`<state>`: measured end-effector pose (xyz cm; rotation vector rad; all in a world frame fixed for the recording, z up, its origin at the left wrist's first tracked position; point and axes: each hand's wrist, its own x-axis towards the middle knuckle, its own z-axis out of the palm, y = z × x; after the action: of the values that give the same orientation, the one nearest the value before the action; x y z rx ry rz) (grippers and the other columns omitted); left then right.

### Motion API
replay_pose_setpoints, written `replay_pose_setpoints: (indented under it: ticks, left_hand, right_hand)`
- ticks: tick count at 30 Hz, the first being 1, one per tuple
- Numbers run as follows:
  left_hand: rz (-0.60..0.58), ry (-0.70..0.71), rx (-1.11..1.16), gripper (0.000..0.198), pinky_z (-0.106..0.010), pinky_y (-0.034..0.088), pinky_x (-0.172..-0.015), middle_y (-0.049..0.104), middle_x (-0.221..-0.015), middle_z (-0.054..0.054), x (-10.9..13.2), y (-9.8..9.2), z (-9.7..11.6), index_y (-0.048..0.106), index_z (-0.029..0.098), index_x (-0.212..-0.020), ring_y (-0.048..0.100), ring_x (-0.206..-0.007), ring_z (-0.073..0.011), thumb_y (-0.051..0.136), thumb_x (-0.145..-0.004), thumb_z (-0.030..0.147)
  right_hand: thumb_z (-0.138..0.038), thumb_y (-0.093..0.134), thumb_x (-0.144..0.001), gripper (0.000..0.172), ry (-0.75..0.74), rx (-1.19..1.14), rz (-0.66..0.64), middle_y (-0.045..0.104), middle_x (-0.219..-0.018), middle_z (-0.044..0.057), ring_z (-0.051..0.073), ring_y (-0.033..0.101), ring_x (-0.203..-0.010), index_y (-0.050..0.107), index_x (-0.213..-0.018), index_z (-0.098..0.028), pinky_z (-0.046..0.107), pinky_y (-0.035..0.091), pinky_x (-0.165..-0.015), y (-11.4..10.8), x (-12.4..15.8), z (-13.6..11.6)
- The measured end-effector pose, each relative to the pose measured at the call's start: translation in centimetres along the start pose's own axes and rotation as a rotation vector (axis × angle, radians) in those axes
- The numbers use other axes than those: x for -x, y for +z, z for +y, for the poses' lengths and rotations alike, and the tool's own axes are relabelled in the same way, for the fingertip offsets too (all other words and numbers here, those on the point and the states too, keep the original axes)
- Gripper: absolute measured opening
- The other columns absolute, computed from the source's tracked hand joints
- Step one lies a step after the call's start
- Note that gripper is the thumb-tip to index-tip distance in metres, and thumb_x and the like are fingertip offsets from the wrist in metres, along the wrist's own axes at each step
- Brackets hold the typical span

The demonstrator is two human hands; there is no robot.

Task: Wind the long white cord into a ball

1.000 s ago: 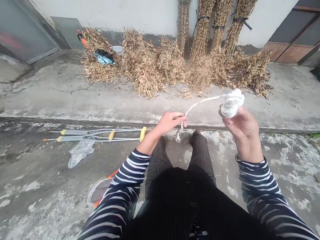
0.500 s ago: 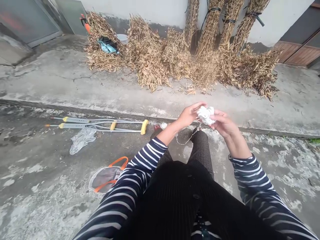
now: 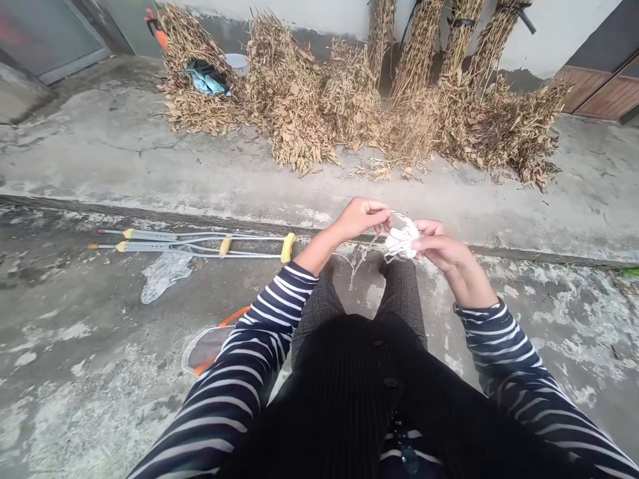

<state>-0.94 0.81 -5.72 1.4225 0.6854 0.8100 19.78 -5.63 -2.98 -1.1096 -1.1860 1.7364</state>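
Observation:
A bundle of white cord [image 3: 401, 241], gathered in loose loops, is pinched between the thumb and fingers of my right hand [image 3: 439, 246]. Just left of it, my left hand [image 3: 364, 218] has its fingers closed on a strand of the same cord, which arcs across to the top of the bundle. A loose tail of cord [image 3: 353, 269] dangles below my left hand, in front of my legs. Both hands are held out above the step edge, a short distance apart.
Two crutches [image 3: 239, 245] with yellow pads lie on the ground to the left, beside a crumpled clear plastic bag [image 3: 164, 274]. A bag with orange handles [image 3: 207, 346] is partly behind my left sleeve. Dried plant bundles [image 3: 299, 100] line the wall on the raised concrete ledge [image 3: 200, 176].
My left hand has drawn left away from the bundle, pulling a strand out of it. The bundle has shifted slightly left and down with my right hand.

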Motion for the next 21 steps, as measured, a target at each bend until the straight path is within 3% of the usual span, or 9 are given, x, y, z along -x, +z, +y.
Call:
replay_pose_setpoints:
  ticks: [4,7,12,15,18,21]
  left_hand:
    - [-0.002,-0.1,0.234,0.036,-0.024,0.049,-0.06,0.065,-0.064,-0.004,0.4,-0.9,0.2,0.059,0.013,-0.061,0.061,-0.058,-0.0103,0.071,-0.086,0.037]
    - [-0.076,-0.148,0.364,0.046,-0.025,0.048,-0.056,0.06,-0.056,-0.002,0.9,-1.6,-0.8,0.053,0.016,-0.06,0.058,-0.051,-0.0113,0.073,-0.083,0.05]
    - [-0.138,-0.31,0.064,0.052,-0.024,0.041,-0.049,0.062,-0.054,-0.005,0.3,-3.2,-2.4,0.063,0.013,-0.061,0.055,-0.047,-0.0101,0.084,-0.071,0.059]
    - [-0.158,-0.336,-0.108,0.053,-0.027,0.044,-0.052,0.063,-0.055,-0.008,-0.4,-5.0,-1.1,0.065,0.012,-0.058,0.055,-0.047,-0.0115,0.085,-0.07,0.059]
    - [-0.232,-0.329,-0.191,0.05,-0.029,0.046,-0.053,0.064,-0.055,-0.009,-0.5,-7.0,1.2,0.068,0.013,-0.056,0.055,-0.046,-0.0129,0.085,-0.072,0.056]
    - [-0.446,-0.379,-0.249,0.038,-0.026,0.043,-0.047,0.064,-0.052,-0.007,0.1,-7.8,2.2,0.072,0.015,-0.059,0.055,-0.043,-0.0127,0.085,-0.074,0.047]
  right_hand:
    - [-0.027,0.096,-0.049,0.037,-0.122,0.17,0.139,0.071,-0.071,0.002,0.009,0.056,-0.053,0.076,-0.078,-0.015,0.021,0.045,-0.046,0.5,-0.2,-0.6]
    - [-0.03,0.097,-0.048,0.041,-0.179,0.266,0.16,0.071,-0.073,0.002,0.01,0.057,-0.058,0.076,-0.08,-0.015,0.022,0.046,-0.051,0.7,-0.4,-0.6]
    - [-0.036,0.095,-0.052,0.042,-0.206,0.367,0.071,0.071,-0.076,0.003,0.014,0.06,-0.068,0.076,-0.082,-0.014,0.027,0.049,-0.064,1.0,-0.2,0.2]
    - [-0.035,0.089,-0.061,0.035,-0.224,0.618,0.075,0.072,-0.078,0.005,0.016,0.06,-0.067,0.078,-0.086,-0.015,0.028,0.045,-0.064,0.5,-0.2,0.6]
    - [-0.027,0.08,-0.068,0.024,-0.314,1.02,0.236,0.076,-0.087,0.007,0.02,0.064,-0.072,0.08,-0.089,-0.016,0.03,0.044,-0.067,-1.0,-0.6,1.1]
    - [-0.02,0.073,-0.07,0.026,-0.378,1.28,0.455,0.078,-0.095,0.011,0.025,0.068,-0.078,0.08,-0.094,-0.014,0.033,0.046,-0.07,-3.0,-1.5,1.4]
